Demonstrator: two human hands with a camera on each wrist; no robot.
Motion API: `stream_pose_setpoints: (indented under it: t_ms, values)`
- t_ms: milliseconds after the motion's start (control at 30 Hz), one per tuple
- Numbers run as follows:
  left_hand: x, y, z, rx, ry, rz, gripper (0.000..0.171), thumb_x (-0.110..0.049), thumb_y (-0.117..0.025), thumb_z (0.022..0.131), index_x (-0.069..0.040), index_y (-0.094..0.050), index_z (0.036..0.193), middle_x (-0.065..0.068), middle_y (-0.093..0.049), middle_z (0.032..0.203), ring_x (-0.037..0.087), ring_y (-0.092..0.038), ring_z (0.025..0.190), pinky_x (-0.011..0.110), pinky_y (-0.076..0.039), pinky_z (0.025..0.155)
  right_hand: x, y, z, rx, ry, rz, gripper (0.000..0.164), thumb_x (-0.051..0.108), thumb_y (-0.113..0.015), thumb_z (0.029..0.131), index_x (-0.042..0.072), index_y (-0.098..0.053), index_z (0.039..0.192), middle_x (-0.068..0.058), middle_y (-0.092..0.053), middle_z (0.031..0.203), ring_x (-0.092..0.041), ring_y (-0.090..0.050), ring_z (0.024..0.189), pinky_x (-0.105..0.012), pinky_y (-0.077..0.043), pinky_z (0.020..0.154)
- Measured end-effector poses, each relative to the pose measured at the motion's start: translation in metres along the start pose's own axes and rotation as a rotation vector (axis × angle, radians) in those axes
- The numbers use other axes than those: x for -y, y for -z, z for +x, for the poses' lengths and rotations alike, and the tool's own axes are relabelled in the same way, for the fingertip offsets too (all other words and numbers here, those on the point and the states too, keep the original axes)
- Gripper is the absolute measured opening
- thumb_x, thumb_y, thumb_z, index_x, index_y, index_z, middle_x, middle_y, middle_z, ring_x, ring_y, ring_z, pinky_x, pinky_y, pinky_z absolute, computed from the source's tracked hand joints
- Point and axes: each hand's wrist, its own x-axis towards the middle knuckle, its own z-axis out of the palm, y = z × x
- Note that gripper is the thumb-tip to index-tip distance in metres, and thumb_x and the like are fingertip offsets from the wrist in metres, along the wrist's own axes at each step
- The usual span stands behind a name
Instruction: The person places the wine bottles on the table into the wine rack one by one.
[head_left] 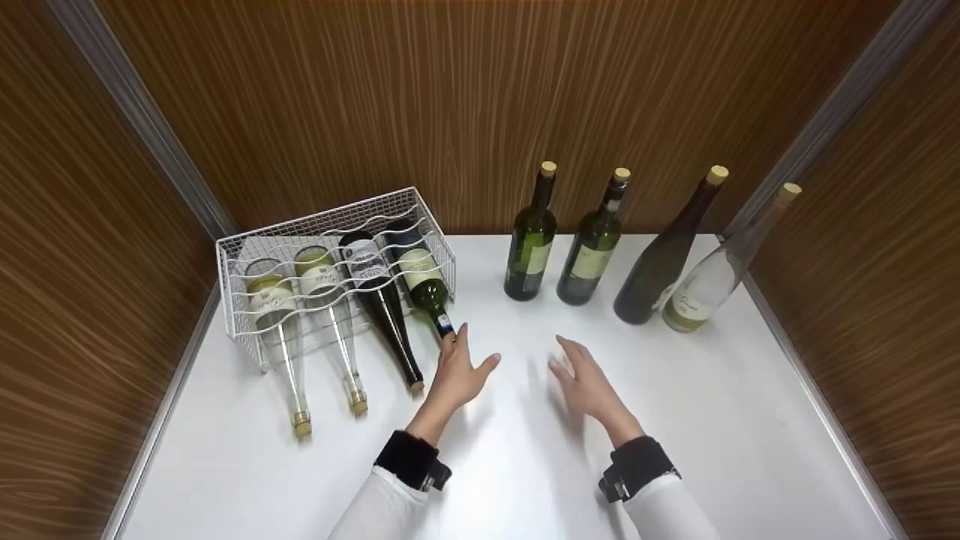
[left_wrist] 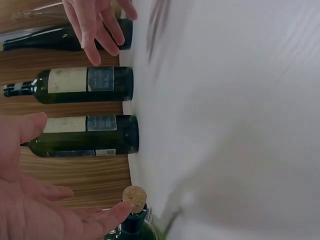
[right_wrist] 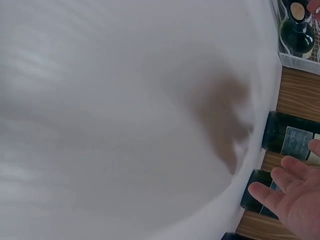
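My left hand (head_left: 457,376) is at the mouth end of a green wine bottle (head_left: 428,294), its fingers extended and thumb spread. In the left wrist view a fingertip overlaps the bottle's cork (left_wrist: 134,198); whether it touches cannot be told. That bottle lies tilted in a white wire rack (head_left: 223,289), neck toward me. Beside it lie a dark slim bottle (head_left: 384,306) and two clear bottles, one farthest left (head_left: 274,304) and one inside it (head_left: 322,281). My right hand (head_left: 591,386) hovers above the white table with relaxed fingers, holding nothing.
Behind my right hand stand two green wine bottles, a left one (head_left: 531,247) and a right one (head_left: 591,256). Farther right are a dark slim bottle (head_left: 660,262) and a clear bottle (head_left: 709,281), all corked. Wood-grain panels (head_left: 480,112) enclose the white table (head_left: 510,465).
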Motion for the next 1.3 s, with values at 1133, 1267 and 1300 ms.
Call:
stream_pose_setpoints:
  t_ms: [1133,1267,1300]
  values:
    - [-0.041,0.000,0.030,0.053,-0.087,-0.097,0.075,-0.053,-0.052,0.097,-0.009,-0.030,0.154,0.020,-0.037,0.150,0.036,-0.037,0.136,0.051,-0.033,0.110,0.044,0.059,0.072,-0.056,0.086,-0.029,0.061,0.035,-0.046,0.105,0.004,-0.027,0.154,-0.027,-0.027,0.153,-0.043,-0.027,0.140,-0.056,-0.023,0.113]
    - [-0.043,0.002,0.034,0.047,-0.081,-0.111,0.074,-0.053,-0.052,0.098,-0.009,-0.031,0.154,0.020,-0.039,0.150,0.036,-0.043,0.133,0.049,-0.038,0.107,0.054,0.067,0.087,-0.066,0.093,-0.008,0.061,0.035,-0.046,0.105,0.005,-0.026,0.154,-0.024,-0.029,0.154,-0.040,-0.027,0.141,-0.055,-0.023,0.114]
    - [-0.043,0.002,0.035,0.046,-0.078,-0.114,0.074,-0.053,-0.052,0.098,-0.010,-0.031,0.154,0.019,-0.039,0.150,0.036,-0.044,0.132,0.048,-0.039,0.106,0.057,0.069,0.091,-0.071,0.094,0.004,0.061,0.035,-0.046,0.105,0.005,-0.025,0.155,-0.024,-0.029,0.154,-0.040,-0.027,0.141,-0.054,-0.023,0.114]
